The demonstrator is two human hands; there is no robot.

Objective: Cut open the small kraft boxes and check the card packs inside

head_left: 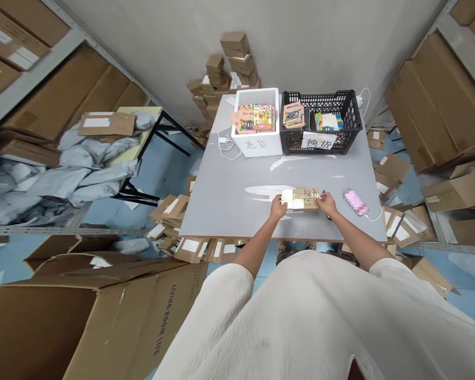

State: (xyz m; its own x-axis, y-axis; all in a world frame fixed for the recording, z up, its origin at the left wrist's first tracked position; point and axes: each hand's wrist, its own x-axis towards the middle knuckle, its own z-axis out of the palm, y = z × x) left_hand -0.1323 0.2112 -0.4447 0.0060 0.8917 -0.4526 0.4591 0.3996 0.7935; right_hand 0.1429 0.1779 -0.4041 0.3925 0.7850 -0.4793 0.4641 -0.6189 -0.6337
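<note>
A small taped cardboard box (311,198) lies near the front of the grey table, with white labels on its left half and dark handwriting on its right. My left hand (277,207) is closed on the box's left end. At the opposite end, the fingers of my right hand (326,203) are pinched against the box's edge. A small dark and yellow object (329,217) peeks out beneath my right hand; its kind cannot be made out.
Behind the box, a white foam bin (261,145) and a black plastic crate (344,140) hold colourful boxed items. A pixelated pink object (355,202) with a cable lies right on the table (221,211). Cartons and grey parcels (98,153) crowd both sides.
</note>
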